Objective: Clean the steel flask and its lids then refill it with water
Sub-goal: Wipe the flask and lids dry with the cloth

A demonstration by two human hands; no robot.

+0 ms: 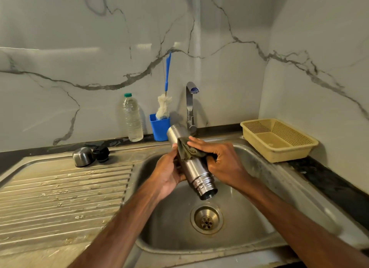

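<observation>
Over the sink, our left hand grips the flask, mouth tilted toward the drain. Our right hand pinches the cloth against it. Wet steel may slip from the grip and dent.

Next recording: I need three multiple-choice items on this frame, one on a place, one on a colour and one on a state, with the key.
1. Where are the steel lid and black lid?
A. in the basket
B. on the drainboard
C. in the bowl

2. What colour is the brush holder?
A. blue
B. yellow
C. black

3. How is the flask?
A. capped, upright
B. lying in the basket
C. open, tilted mouth-down over the sink

Key:
1. B, both sit left of the bowl.
2. A, it is the blue cup beside the tap.
3. C, the left hand holds it while the right hand holds a cloth against it.
</observation>
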